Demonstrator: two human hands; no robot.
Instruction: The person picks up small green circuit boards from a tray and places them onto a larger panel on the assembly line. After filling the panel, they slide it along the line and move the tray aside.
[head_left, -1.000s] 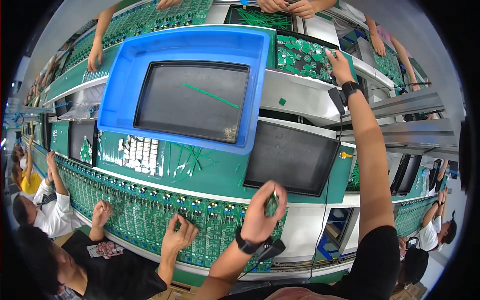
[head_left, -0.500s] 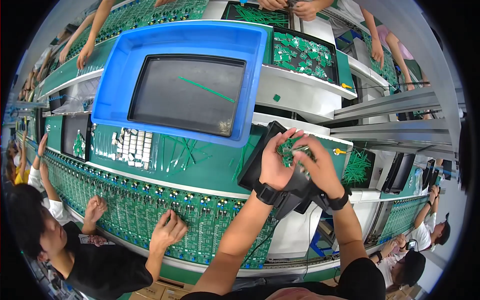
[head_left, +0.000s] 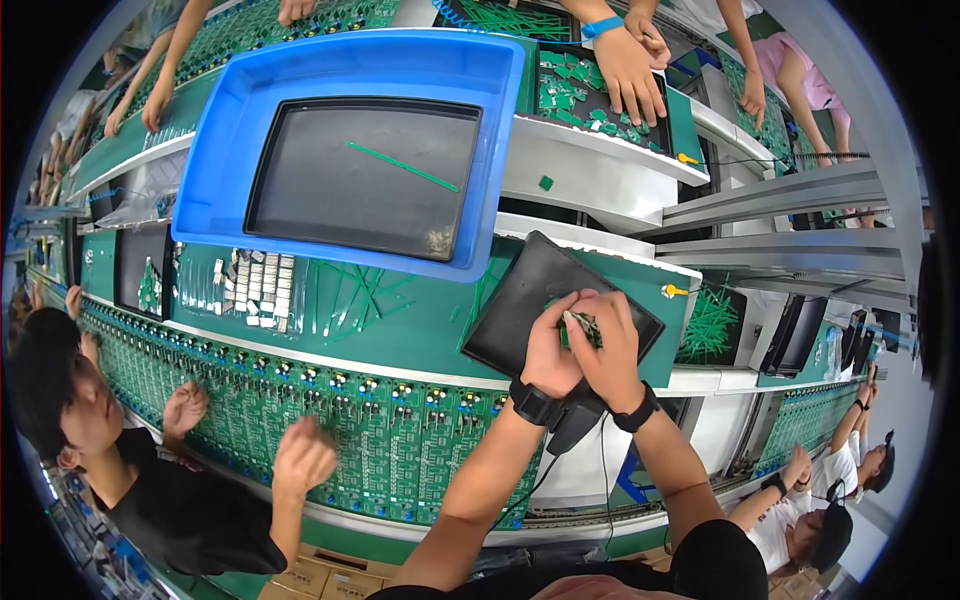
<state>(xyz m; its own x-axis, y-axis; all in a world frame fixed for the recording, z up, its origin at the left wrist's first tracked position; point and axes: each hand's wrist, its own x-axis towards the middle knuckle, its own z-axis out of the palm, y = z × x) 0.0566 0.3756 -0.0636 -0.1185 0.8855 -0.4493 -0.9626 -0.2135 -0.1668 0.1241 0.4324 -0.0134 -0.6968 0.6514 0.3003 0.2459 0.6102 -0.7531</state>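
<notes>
Several small green circuit boards (head_left: 582, 331) are clustered between my two hands. My left hand (head_left: 550, 352) is cupped around them from the left, its fingers curled. From the right, my right hand (head_left: 610, 345) closes over the same boards, its fingers bent and its thumb pointing up. Beneath both hands a black tray (head_left: 520, 290) lies turned at an angle on the green mat, and the part under my palms is hidden. Each wrist wears a black band, and a dark box-shaped device hangs with cables by the left one.
A blue bin (head_left: 345, 50) holding a black tray with one green strip stands far left. Green strips (head_left: 362, 300) and white components (head_left: 262, 288) lie on the mat. Circuit-board panels (head_left: 330, 430) line the near left. Co-workers' hands (head_left: 628, 80) work across and beside me.
My hands have shifted slightly left and nearer, drawing tighter around the boards. More of the black tray beneath now shows. A co-worker's hand has come over the far tray of boards.
</notes>
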